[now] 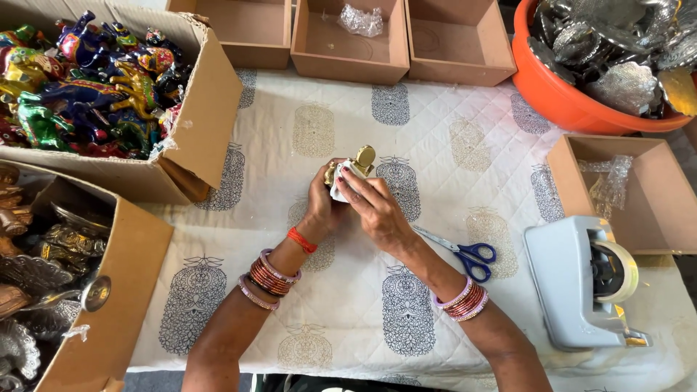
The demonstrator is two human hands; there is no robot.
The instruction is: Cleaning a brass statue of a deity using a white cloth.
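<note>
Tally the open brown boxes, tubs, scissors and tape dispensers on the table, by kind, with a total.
Small brown boxes: 4
Large cardboard cartons: 2
Orange tub: 1
Blue-handled scissors: 1
Grey tape dispenser: 1
Total: 9

Both hands, left hand (pixel 323 203) and right hand (pixel 377 210), grip a small gold figurine (pixel 358 165) over the quilted table (pixel 435 145). Blue-handled scissors (pixel 465 252) lie just right; a tape dispenser (pixel 581 279) sits farther right.

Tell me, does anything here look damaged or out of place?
The cardboard box of painted animal figurines has a torn, bulging front corner. Otherwise nothing stands out; both hands hold a small gold figurine.
</note>
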